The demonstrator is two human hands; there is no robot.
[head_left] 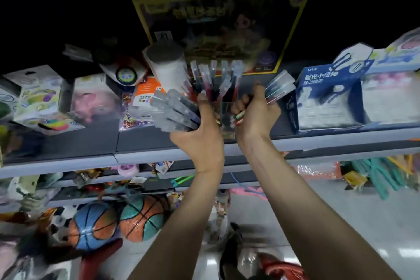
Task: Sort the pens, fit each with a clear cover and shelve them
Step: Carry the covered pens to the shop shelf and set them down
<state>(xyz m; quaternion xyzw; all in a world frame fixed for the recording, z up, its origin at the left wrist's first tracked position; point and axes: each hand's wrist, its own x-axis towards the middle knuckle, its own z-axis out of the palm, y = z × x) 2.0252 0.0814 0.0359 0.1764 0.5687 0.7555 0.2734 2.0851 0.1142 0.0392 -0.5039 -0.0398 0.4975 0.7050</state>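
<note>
Pens [175, 109] with clear covers filled my left hand [200, 136], fingers curled round the bundle. My right hand [255, 118] gripped a smaller bunch [279, 87]. Both hands flanked the clear holder [223, 112] on the shelf [318, 143]. I judged this the shelving step. Next, each bunch needed slotting upright into the holder.

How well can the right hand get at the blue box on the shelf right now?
Probably yes for touching: the blue box stands just right of the right hand, nothing between them. Its fingers grip several pens, so grasping looks doubtful.
</note>
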